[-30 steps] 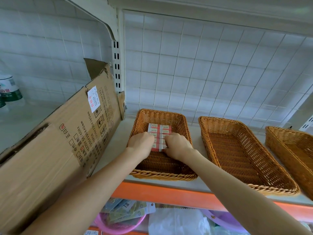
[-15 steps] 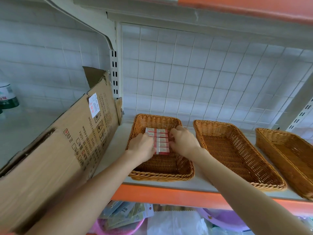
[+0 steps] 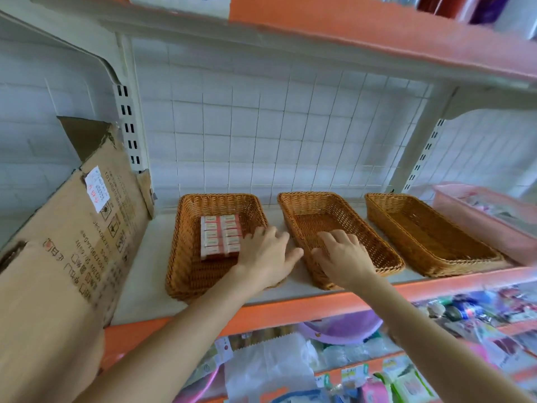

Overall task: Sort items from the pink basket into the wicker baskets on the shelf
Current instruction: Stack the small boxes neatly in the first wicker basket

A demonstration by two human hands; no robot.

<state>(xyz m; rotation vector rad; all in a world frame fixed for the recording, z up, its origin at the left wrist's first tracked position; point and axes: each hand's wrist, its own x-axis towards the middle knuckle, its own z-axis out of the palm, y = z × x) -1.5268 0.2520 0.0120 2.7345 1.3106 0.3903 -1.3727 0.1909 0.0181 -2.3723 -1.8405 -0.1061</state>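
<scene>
Three wicker baskets stand in a row on the shelf. The left basket (image 3: 186, 257) holds a neat block of small red-and-white boxes (image 3: 220, 237). The middle basket (image 3: 377, 242) and the right basket (image 3: 430, 234) hold nothing that I can see. A pink basket (image 3: 479, 222) with blurred items sits at the far right. My left hand (image 3: 266, 257) hovers over the left basket's right rim, fingers spread, holding nothing. My right hand (image 3: 343, 257) is over the middle basket's front left part, fingers loosely bent, empty.
A large cardboard box (image 3: 66, 257) leans on the shelf to the left of the baskets. The orange shelf edge (image 3: 290, 309) runs along the front. An upper shelf hangs overhead. Packaged goods and a purple basin (image 3: 343, 327) fill the shelves below.
Both hands have let go of the block of boxes and moved right, out of the left basket. The view has swung right and up, showing the pink basket.
</scene>
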